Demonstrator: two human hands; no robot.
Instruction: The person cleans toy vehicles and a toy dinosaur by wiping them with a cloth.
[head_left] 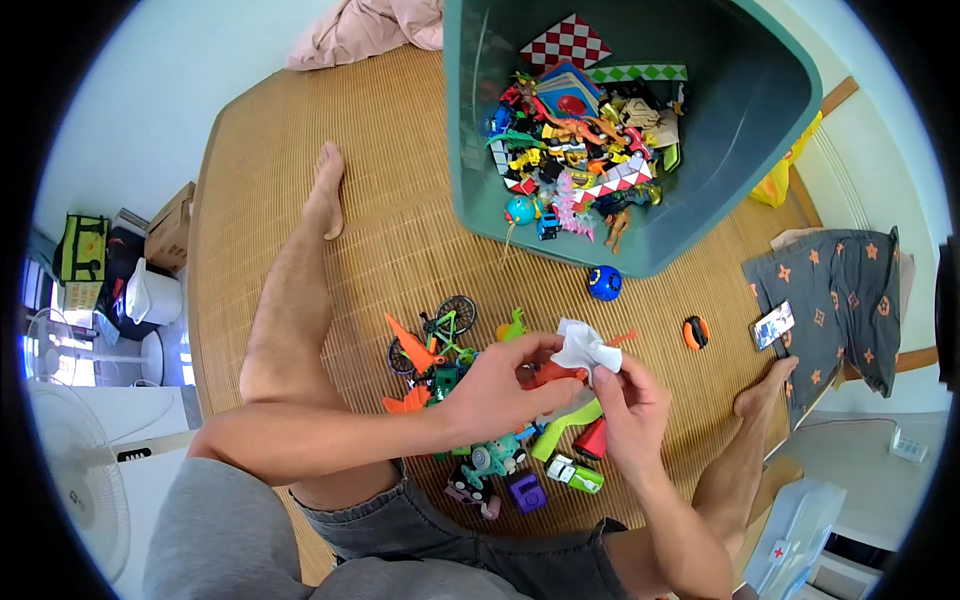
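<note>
My left hand (508, 388) is closed around an orange-red toy (548, 375), mostly hidden by my fingers. A crumpled white tissue (585, 348) lies against that toy, pinched between the thumb and fingers of my right hand (630, 395). Below my hands on the mat are a green-and-white toy car (574, 475), a red toy piece (592, 438), a purple toy block (526, 492) and a teal toy vehicle (497, 456). Left of my left hand stands a toy bicycle (447, 325) beside an orange pointed piece (410, 345).
A big green bin (630, 245) full of small toys stands ahead on the bamboo mat (400, 180). Near it lie a blue ball (604, 283) and an orange-black ring (696, 333). A phone (773, 325) rests on dark patterned cloth (850, 300) at right. A fan (75, 480) stands left.
</note>
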